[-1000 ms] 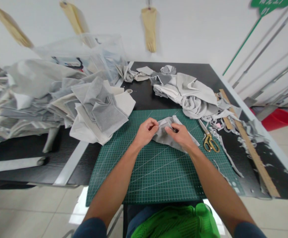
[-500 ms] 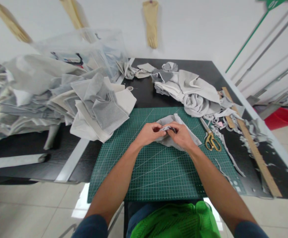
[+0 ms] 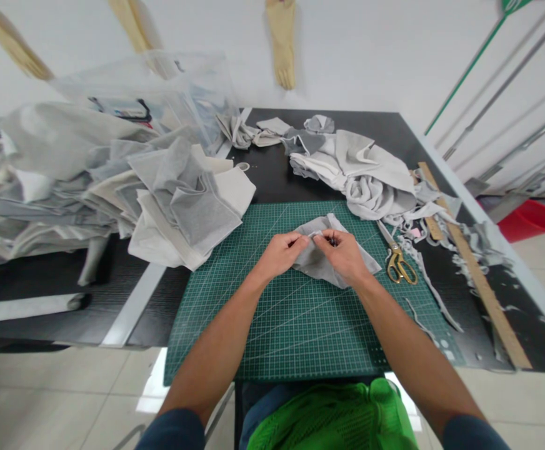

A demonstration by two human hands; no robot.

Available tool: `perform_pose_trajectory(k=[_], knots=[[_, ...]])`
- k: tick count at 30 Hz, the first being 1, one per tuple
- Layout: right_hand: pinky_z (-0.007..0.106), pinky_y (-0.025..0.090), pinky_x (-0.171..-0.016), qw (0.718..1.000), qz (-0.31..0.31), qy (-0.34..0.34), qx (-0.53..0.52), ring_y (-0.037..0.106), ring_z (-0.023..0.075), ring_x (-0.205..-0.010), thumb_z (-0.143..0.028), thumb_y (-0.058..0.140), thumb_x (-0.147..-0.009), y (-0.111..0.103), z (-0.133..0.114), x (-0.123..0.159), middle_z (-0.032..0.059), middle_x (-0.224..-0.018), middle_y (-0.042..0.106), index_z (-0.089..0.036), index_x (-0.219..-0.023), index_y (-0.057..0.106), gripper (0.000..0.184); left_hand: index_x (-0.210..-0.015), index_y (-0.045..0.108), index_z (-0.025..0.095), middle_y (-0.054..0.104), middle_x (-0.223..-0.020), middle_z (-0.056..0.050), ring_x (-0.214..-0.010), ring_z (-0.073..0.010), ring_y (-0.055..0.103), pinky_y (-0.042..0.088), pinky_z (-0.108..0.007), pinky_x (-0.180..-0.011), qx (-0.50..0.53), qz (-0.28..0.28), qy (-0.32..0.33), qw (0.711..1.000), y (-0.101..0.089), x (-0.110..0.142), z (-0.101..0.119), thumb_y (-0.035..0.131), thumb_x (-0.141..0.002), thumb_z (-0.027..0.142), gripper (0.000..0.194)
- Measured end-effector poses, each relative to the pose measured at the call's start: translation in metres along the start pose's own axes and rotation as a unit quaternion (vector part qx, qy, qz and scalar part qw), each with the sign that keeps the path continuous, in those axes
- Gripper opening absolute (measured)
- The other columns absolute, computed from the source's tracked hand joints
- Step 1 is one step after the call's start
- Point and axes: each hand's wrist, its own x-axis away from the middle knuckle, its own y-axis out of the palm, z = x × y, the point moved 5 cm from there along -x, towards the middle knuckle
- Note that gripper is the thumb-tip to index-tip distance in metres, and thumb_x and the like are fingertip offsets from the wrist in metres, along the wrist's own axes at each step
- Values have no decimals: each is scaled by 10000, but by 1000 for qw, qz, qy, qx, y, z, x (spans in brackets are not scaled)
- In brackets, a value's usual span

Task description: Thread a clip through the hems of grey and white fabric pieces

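Note:
A piece of grey fabric (image 3: 317,265) lies bunched on the green cutting mat (image 3: 300,337). My left hand (image 3: 279,255) pinches its upper edge between thumb and fingers. Close beside it, my right hand (image 3: 342,253) also pinches the fabric, thumb and forefinger at the same edge. A small dark thing shows among the right fingers, too small to make out. The fabric's pale corner sticks up behind the hands, and part of it is hidden under the right hand. To the right, gold-handled scissors (image 3: 398,262) rest on the mat.
A large heap of grey and cream fabric (image 3: 197,200) covers the left of the table, before a clear plastic bin (image 3: 160,94). More cloth (image 3: 370,169) lies at the back right. Fabric scraps surround a wooden ruler (image 3: 488,294). A rolled cloth (image 3: 29,306) lies front left.
My fingertips have shifted along the fabric's edge, the right hand turning slightly so that more of the grey cloth shows between the hands. The view has moved slightly.

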Motion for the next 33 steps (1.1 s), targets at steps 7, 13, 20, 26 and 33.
perform_pose_trajectory(k=[7, 13, 20, 26, 33], knots=[[283, 381, -635, 998, -53, -32, 28, 508, 148, -673, -348, 595, -894, 3, -5, 1, -3, -728, 646, -194, -851, 741, 217, -833, 695, 160, 611, -715, 7, -649, -118, 489, 365, -236, -584, 7, 8, -8, 1000, 2, 1, -3, 698, -853, 498, 338], [277, 401, -623, 997, -31, -55, -32, 549, 140, -642, -356, 659, -882, 3, -8, 2, -17, -723, 670, -202, -1047, 706, 231, -790, 702, 160, 623, -682, 19, -609, -102, 484, 366, -226, -573, 13, 29, -15, 999, 1, 2, -5, 724, -823, 432, 275], [304, 455, -687, 998, 13, -52, -16, 605, 168, -728, -445, 703, -876, 4, -9, 4, 29, -829, 738, -199, -868, 765, 254, -840, 705, 161, 628, -688, 22, -601, -97, 499, 368, -219, -566, 49, 34, 0, 998, 2, 2, -4, 742, -801, 360, 206], [279, 436, -638, 990, 15, 14, -142, 552, 138, -658, -492, 690, -896, 4, 6, 0, 10, -767, 687, -194, -881, 744, 304, -900, 761, 143, 717, -780, -31, -648, -120, 584, 435, -236, -607, 126, 22, -18, 992, -1, 3, -5, 737, -843, 414, 279], [291, 457, -686, 991, -19, 5, -129, 577, 158, -734, -381, 715, -843, 1, 0, 2, 16, -870, 688, -212, -1017, 651, 251, -909, 760, 147, 718, -730, -27, -606, -121, 591, 442, -238, -583, 138, 43, -32, 989, -2, 4, -7, 776, -812, 414, 285]])
